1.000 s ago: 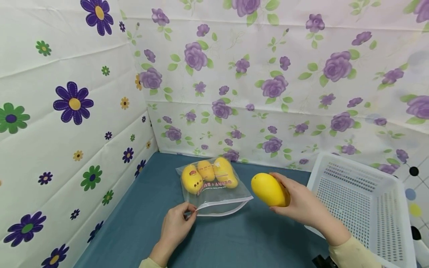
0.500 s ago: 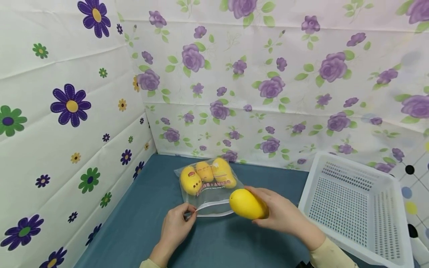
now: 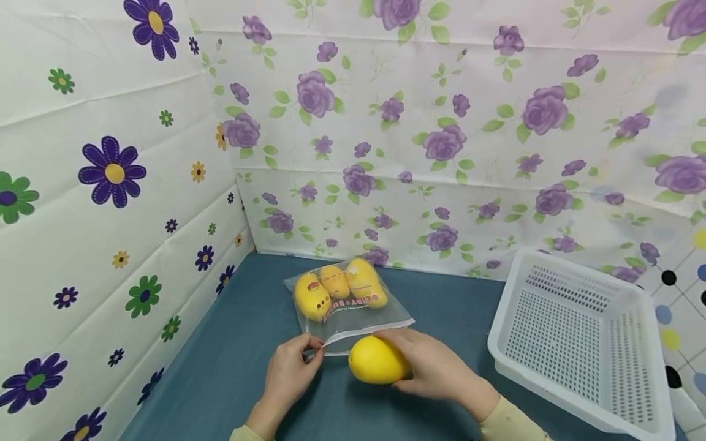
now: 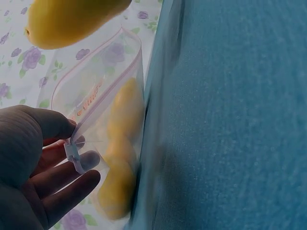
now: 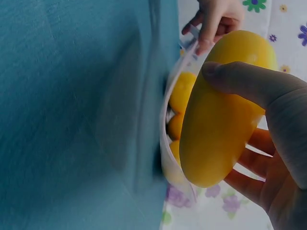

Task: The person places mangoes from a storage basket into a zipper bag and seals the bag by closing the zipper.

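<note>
The left hand [image 3: 289,367] pinches the corner of the open mouth of a clear plastic zip bag [image 3: 344,306] that lies on the blue cloth worktop [image 3: 231,380] and holds three yellow mangoes [image 3: 336,288]. The right hand [image 3: 436,367] curls its fingers round a smooth yellow mango [image 3: 377,360], held at the bag's mouth. A white perforated plastic basket [image 3: 584,343] stands well to the right.
</note>
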The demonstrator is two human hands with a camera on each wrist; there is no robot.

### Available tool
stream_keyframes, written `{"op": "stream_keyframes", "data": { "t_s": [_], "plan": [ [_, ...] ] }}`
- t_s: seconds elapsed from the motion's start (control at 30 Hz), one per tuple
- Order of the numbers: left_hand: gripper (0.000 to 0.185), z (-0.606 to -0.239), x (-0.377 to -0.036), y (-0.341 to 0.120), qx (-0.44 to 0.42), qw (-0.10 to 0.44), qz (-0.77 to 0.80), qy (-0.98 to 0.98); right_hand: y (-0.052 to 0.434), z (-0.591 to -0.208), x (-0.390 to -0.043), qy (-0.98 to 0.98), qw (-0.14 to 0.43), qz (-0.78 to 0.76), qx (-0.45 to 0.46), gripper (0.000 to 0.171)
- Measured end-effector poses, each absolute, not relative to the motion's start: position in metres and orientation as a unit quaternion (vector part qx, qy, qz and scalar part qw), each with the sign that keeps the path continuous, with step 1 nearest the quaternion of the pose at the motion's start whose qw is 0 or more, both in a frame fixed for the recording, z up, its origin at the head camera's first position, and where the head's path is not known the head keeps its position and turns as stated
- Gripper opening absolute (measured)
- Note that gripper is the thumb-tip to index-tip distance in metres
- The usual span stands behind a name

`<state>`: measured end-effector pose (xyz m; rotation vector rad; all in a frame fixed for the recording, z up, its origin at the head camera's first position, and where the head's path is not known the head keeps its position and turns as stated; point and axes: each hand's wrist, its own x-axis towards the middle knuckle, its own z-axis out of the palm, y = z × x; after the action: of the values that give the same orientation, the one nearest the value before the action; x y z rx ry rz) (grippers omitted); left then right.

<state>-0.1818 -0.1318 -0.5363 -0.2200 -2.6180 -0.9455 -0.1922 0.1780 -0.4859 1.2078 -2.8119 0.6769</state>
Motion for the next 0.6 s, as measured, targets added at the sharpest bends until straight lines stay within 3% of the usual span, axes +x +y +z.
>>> {"op": "stream_keyframes", "data": {
  "t_s": [0.6],
  "plan": [
    [0.015, -0.537, -0.182, -0.131, -0.083, 0.167, -0.354, -0.916, 0.152, -0.514, -0.199, -0.878, 0.044, 0.157, 0.449, 0.095]
  ]
}}
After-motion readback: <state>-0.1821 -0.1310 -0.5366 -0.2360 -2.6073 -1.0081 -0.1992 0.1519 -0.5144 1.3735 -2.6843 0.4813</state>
